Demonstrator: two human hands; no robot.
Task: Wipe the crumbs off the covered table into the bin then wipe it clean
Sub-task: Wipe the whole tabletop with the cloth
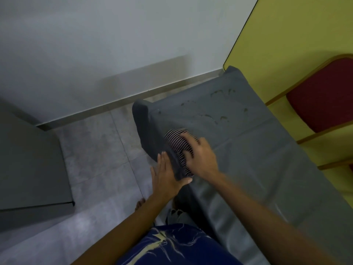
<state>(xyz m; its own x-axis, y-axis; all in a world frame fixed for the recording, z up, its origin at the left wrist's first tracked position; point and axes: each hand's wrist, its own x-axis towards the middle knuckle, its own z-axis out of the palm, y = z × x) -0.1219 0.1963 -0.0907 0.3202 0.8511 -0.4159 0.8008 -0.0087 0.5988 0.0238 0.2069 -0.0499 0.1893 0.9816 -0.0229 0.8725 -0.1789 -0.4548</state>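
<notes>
A table under a grey cover (257, 153) runs from the lower right up to the wall. My right hand (202, 157) presses a black-and-white striped cloth (176, 144) onto the cover at its left edge. My left hand (166, 175) lies flat and cupped against the side of the table just below that edge, thumb on the cover, fingers apart and holding nothing. Dark smears and specks (219, 104) mark the far part of the cover. No bin is in view.
A grey cabinet or box (32, 169) stands on the tiled floor (99, 150) at the left. A yellow panel (298, 44) and a wooden chair with a red seat (322, 96) sit beyond the table's right side. My bare foot (140, 204) shows below the hands.
</notes>
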